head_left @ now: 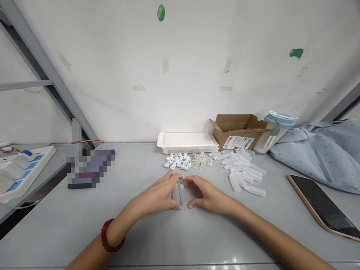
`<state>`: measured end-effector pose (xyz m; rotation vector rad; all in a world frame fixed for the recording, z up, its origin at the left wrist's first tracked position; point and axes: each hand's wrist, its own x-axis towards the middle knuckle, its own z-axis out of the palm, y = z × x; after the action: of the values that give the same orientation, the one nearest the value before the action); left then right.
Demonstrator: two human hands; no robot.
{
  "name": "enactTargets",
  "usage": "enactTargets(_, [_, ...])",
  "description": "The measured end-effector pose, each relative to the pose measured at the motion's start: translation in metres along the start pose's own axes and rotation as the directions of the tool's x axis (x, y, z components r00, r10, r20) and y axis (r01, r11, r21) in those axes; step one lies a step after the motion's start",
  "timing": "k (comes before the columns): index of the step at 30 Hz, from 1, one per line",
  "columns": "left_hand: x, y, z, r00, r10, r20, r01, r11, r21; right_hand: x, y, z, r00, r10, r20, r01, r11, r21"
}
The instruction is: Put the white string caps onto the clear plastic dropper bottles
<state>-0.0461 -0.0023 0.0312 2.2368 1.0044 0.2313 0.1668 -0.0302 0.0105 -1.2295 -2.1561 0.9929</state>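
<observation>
And here are both hands over the smooth grey counter (pixel 143 248), in front of the cardboard box (pixel 235 124) and off to its left. The left hand (pixel 158 195) curves, thumb and fingertips spread apart; the right hand (pixel 208 195) mirrors it, bent into a loose C. Between them, front-left of the box, two slim translucent plastic bottles (pixel 183 195) side by side; whether either hand truly grips them, I can't tell. One bracelet (pixel 104 236) of round dark red beads circles the left wrist.

One box, brown and open-topped, one printed label (pixel 238 142) on its front. Right before it, a spread of see-through, rounded loose bottles (pixel 235 182), well over ten, overlapping too much for an exact count. Front-left of the box comes a tangle of thin off-white cords (pixel 201 160), then a heap of small white plastic caps (pixel 178 161), both too jumbled to number. Just left of the box, one stack of flat white cartons (pixel 186 140).

Over to the box's right: one pale cup (pixel 268 139) with a blue lid, one soft grey-blue fabric bag (pixel 312 157) and, nearer the front, one glossy black-screened phone (pixel 324 206).
</observation>
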Motion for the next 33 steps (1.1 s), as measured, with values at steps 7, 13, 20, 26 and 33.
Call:
enactTargets(7, [0.0, 0.008, -0.001, 0.999, -0.037, 0.035, 0.037, 0.999, 0.013, 0.003, 0.004, 0.008, 0.997, -0.033, -0.065, 0.03, 0.998, -0.047])
enactTargets(13, [0.0, 0.009, -0.002, 1.0, 0.005, 0.026, -0.006, 0.999, 0.041, 0.004, 0.005, 0.01, 0.991, -0.068, -0.111, 0.062, 0.997, -0.05])
enactTargets(20, [0.005, -0.008, -0.005, 1.0, 0.006, -0.021, -0.006, 0.999, 0.037, 0.003, 0.007, 0.01, 0.99, -0.076, -0.118, 0.068, 0.995, -0.068])
enactTargets(26, [0.007, -0.017, -0.012, 0.999, -0.019, -0.026, 0.021, 0.998, 0.058, 0.001, 0.009, -0.002, 0.987, -0.067, -0.143, 0.05, 0.992, -0.117])
enactTargets(33, [0.004, -0.013, -0.013, 0.999, -0.018, 0.027, 0.016, 0.996, 0.083, 0.002, 0.019, -0.015, 0.949, -0.146, -0.281, 0.059, 0.954, -0.295])
